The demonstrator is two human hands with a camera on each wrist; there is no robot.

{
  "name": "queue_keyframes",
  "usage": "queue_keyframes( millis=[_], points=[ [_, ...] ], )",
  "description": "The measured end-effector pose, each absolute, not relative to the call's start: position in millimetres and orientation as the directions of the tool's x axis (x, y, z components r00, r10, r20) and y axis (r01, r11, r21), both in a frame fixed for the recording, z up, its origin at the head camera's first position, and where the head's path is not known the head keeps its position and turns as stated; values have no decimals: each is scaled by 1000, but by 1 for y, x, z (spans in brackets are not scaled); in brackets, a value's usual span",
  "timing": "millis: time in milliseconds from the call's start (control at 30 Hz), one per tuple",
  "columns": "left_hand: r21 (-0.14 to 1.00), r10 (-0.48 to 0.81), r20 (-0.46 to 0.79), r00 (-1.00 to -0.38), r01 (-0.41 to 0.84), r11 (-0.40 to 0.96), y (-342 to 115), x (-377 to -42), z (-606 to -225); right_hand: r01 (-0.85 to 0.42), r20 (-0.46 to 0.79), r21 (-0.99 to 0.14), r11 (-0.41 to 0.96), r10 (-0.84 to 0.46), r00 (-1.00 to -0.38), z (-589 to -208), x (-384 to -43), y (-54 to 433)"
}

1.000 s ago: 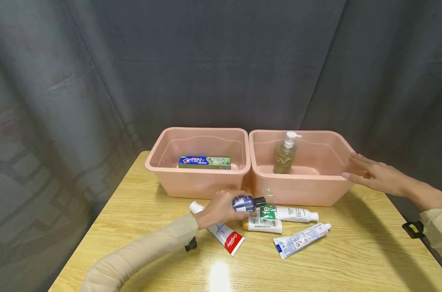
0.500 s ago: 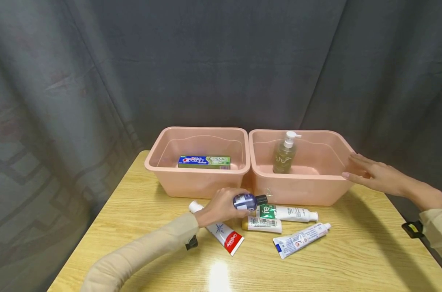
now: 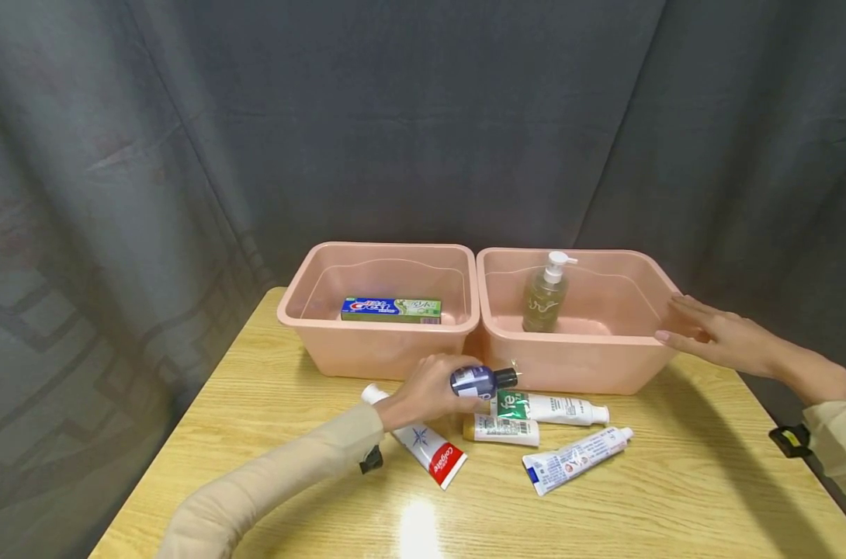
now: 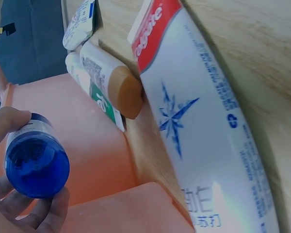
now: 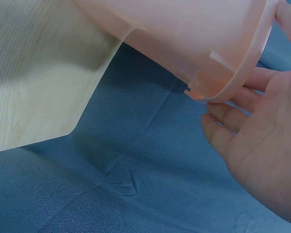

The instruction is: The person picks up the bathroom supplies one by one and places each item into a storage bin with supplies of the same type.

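Observation:
My left hand [image 3: 433, 388] grips a small blue bottle [image 3: 473, 380] with a black cap, tilted with the cap pointing right, in front of the bins. In the left wrist view the bottle [image 4: 36, 162] shows its base, with thumb and fingers curled round it. Beneath this hand lies a white and red Colgate toothpaste tube [image 3: 430, 450]. A green and white tube [image 3: 556, 408] and a white tube with a gold cap [image 3: 504, 430] lie just past it. My right hand [image 3: 726, 338] rests with extended fingers against the right corner of the right pink bin [image 3: 577, 365].
The left pink bin [image 3: 381, 349] stands beside the right one and holds a Crest toothpaste box [image 3: 391, 310]. Inside the right bin stands a pump bottle [image 3: 545, 301]. A white and blue tube [image 3: 577, 460] lies nearer the front. Grey curtains [image 3: 423, 124] hang behind the table.
My left hand has risen slightly and moved a little to the right with the blue bottle. The right hand stays at the bin's corner.

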State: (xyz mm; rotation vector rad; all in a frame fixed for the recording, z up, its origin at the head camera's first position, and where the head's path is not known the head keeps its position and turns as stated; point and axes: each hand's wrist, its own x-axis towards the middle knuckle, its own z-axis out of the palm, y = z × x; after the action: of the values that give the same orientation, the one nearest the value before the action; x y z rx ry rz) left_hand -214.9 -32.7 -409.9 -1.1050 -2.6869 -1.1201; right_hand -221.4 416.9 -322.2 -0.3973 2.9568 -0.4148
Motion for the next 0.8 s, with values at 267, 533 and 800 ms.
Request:
queue_keyframes(
  millis=[267,533,800],
  points=[
    [582,618,288,-731,646,493,-27,-217,-403,-251,-85,-286,925,-285,-955,-322,-221,418],
    [547,631,322,-706,683,485,-23,-218,-399,-244,-87,-288,926,-279,-956,-322,-221,417],
    [574,642,325,-694,684,449,-19,-217,-393,-242,-87,-291,926,-277,-957,-322,-220,416]
  ],
)
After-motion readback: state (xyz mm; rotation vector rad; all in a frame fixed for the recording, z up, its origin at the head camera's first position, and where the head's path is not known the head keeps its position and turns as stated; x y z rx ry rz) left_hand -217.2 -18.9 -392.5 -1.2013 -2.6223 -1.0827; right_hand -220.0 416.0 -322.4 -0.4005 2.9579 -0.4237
